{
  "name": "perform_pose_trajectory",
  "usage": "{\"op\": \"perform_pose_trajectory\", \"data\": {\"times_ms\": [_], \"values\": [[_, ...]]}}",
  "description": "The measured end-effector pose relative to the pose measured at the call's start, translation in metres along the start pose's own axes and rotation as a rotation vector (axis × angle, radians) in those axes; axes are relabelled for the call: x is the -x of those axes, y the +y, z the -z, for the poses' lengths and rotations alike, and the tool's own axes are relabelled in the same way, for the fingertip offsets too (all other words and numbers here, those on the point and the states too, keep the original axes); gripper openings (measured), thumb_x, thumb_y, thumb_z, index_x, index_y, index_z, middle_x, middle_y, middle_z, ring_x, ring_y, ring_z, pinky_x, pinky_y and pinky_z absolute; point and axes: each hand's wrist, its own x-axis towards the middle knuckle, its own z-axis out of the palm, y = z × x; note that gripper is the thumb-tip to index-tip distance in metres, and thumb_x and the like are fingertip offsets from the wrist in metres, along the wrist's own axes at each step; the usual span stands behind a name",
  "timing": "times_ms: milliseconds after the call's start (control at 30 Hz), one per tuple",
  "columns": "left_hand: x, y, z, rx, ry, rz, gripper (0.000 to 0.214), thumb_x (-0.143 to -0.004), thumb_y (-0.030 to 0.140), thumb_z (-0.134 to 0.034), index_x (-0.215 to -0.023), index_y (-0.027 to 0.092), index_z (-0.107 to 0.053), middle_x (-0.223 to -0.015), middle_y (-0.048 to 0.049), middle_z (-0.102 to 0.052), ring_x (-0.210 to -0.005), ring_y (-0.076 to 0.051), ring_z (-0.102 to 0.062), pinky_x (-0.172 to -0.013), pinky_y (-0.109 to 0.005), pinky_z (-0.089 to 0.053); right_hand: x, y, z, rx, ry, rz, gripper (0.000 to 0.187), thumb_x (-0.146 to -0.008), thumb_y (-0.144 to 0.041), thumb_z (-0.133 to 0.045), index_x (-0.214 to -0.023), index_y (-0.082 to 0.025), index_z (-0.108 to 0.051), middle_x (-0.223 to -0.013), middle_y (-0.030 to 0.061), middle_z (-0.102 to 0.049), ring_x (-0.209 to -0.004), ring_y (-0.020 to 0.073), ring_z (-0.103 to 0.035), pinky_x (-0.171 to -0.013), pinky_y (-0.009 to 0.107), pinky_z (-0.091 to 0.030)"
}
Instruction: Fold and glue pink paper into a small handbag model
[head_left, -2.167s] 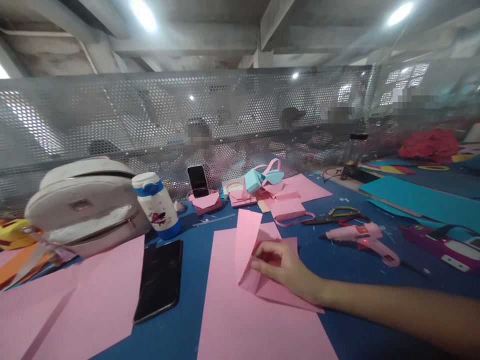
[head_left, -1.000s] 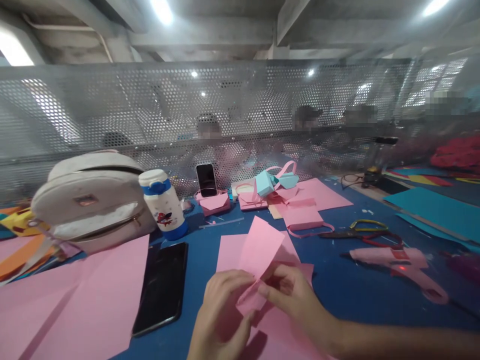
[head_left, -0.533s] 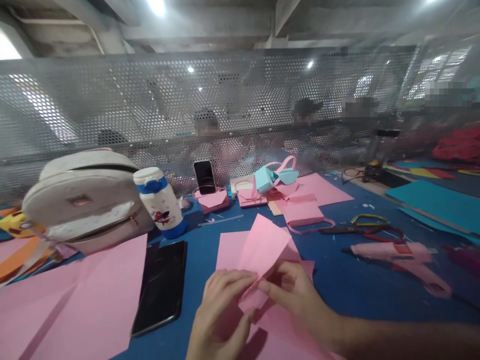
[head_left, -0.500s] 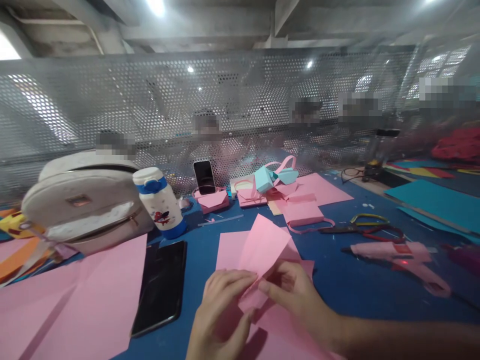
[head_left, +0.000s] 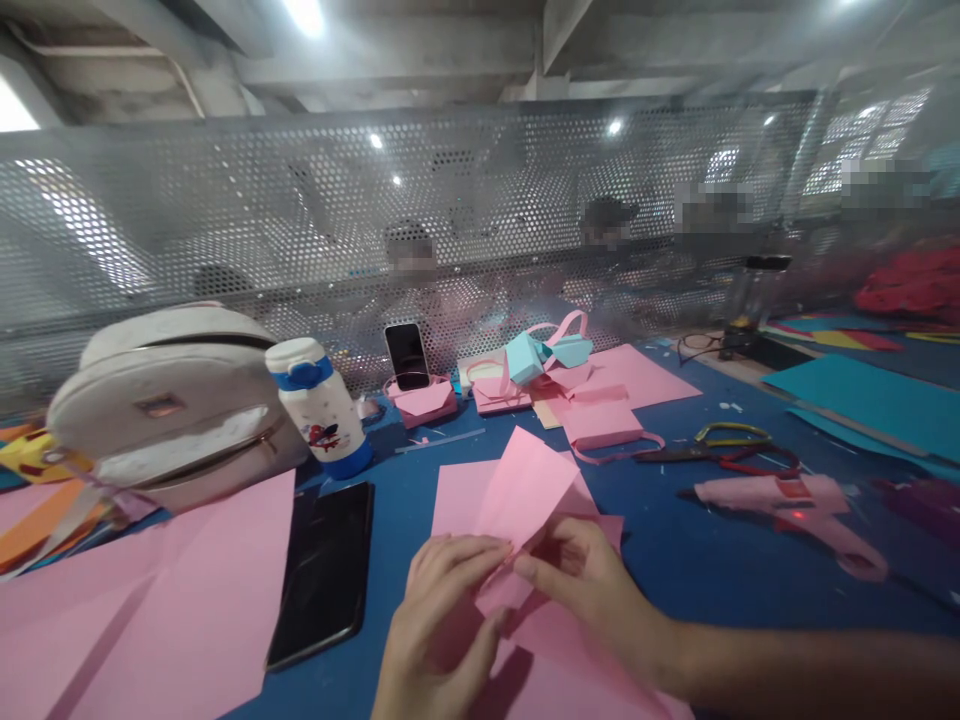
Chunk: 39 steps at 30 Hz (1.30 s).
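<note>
A folded piece of pink paper (head_left: pixel 526 482) stands tilted between my two hands, low in the middle of the view. My left hand (head_left: pixel 448 615) pinches its lower left edge, fingertips on top and thumb below. From the right, my right hand (head_left: pixel 592 585) grips the same paper with thumb in front and fingers partly hidden behind it. Under both hands lie more pink sheets (head_left: pixel 459 492) on the blue table. The hands' fingertips nearly meet at the paper's fold.
Left are a black tablet (head_left: pixel 326 570), large pink sheets (head_left: pixel 202 590), a bottle (head_left: pixel 319 405) and a backpack (head_left: pixel 172 400). Right lie a pink glue gun (head_left: pixel 795 505), scissors (head_left: pixel 731 450) and teal sheets (head_left: pixel 862 400). Small paper bags (head_left: pixel 424 400) and a phone (head_left: pixel 407 355) stand behind, before a perforated screen (head_left: pixel 495 200).
Both hands keep their hold on the pink paper, almost unmoved. The view has shifted slightly, so things on the right appear a little further left.
</note>
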Motion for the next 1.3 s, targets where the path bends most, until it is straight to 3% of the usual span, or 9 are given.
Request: {"op": "perform_pose_trajectory", "data": {"times_ms": [233, 467, 900, 1133, 1300], "values": [[0.0020, -0.0013, -0.0021, 0.094, 0.035, 0.087, 0.031, -0.090, 0.026, -0.064, -0.120, 0.033, -0.065, -0.116, -0.0045, -0.068, -0.110, -0.024, -0.063, -0.096, -0.038, -0.050, 0.0000, -0.0044, -0.0004, 0.017, -0.029, 0.005, 0.033, -0.076, -0.046, -0.077, -0.085, -0.016, -0.069, -0.085, 0.0062, -0.070, -0.083, 0.0207, -0.065, -0.079, 0.035, -0.052], [0.0009, -0.0045, -0.0025, 0.196, 0.041, 0.225, 0.026, -0.087, 0.031, -0.067, -0.112, 0.027, -0.071, -0.113, -0.0074, -0.070, -0.107, -0.025, -0.066, -0.093, -0.035, -0.054, -0.0030, 0.0039, 0.0023, 0.037, -0.030, 0.036, 0.029, -0.075, -0.045, -0.079, -0.081, -0.017, -0.072, -0.079, 0.0046, -0.070, -0.075, 0.0180, -0.065, -0.071, 0.032, -0.055], [0.0010, -0.0033, -0.0046, 0.287, 0.080, 0.276, 0.024, -0.086, 0.030, -0.068, -0.109, 0.024, -0.072, -0.117, -0.0103, -0.068, -0.112, -0.027, -0.064, -0.099, -0.040, -0.052, -0.0031, -0.0046, 0.0013, -0.005, 0.014, 0.061, 0.027, -0.076, -0.045, -0.078, -0.080, -0.019, -0.072, -0.081, 0.0034, -0.071, -0.079, 0.0172, -0.065, -0.079, 0.032, -0.053], [0.0003, -0.0057, -0.0067, 0.374, 0.092, 0.333, 0.018, -0.085, 0.030, -0.068, -0.101, 0.021, -0.070, -0.111, -0.0098, -0.067, -0.112, -0.025, -0.063, -0.099, -0.037, -0.052, -0.0036, -0.0034, 0.0018, -0.004, -0.005, -0.009, 0.034, -0.071, -0.048, -0.081, -0.081, -0.017, -0.071, -0.079, 0.0040, -0.069, -0.076, 0.0183, -0.065, -0.072, 0.031, -0.053], [0.0005, -0.0051, -0.0062, 0.366, 0.095, 0.316, 0.016, -0.086, 0.030, -0.068, -0.099, 0.022, -0.071, -0.112, -0.0099, -0.067, -0.112, -0.025, -0.063, -0.098, -0.036, -0.052, -0.0024, -0.0029, 0.0003, -0.038, -0.090, -0.031, 0.025, -0.069, -0.040, -0.082, -0.076, -0.018, -0.073, -0.073, 0.0027, -0.070, -0.071, 0.0190, -0.067, -0.073, 0.035, -0.056]]}}
